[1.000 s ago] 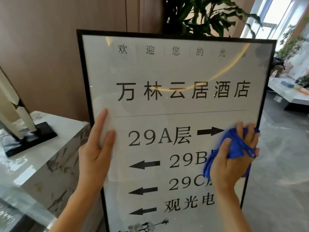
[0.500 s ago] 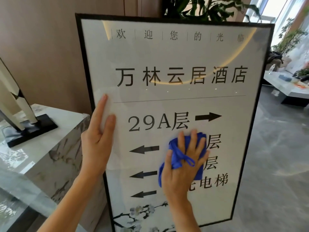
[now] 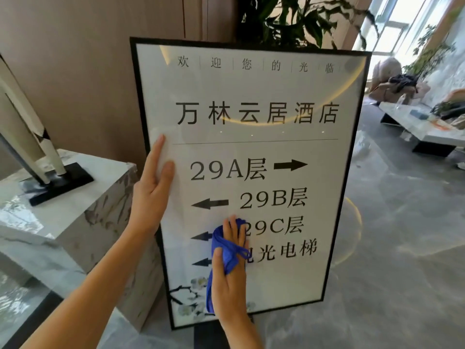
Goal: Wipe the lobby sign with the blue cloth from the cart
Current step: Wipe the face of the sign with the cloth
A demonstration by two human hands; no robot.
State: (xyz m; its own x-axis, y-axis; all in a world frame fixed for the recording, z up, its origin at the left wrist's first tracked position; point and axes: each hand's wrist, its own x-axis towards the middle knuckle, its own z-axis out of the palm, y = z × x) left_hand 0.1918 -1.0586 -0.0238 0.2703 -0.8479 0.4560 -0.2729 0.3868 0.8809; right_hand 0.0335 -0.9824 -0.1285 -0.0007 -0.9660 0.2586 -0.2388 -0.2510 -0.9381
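Wiping the lobby sign [image 3: 251, 147]: right hand [image 3: 230, 280] presses the bunched blue cloth [image 3: 224, 250] flat-fingered on the lower glass; left hand [image 3: 152, 195], open, braces the frame edge above. Probably best: overlapping passes, firm bracing.

Blue cloth [image 3: 227, 250] against lobby sign [image 3: 289, 91]

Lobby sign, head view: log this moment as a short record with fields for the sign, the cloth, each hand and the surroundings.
sign: black-framed lobby sign, upright, glass reflective
cloth: blue cloth, bunched, pressed on the lower left of the sign
right hand: right hand flat over the cloth, covering part of the 29C line
left hand: left hand braced flat on the sign's left edge
left of sign: marble plinth
behind sign: leafy plant
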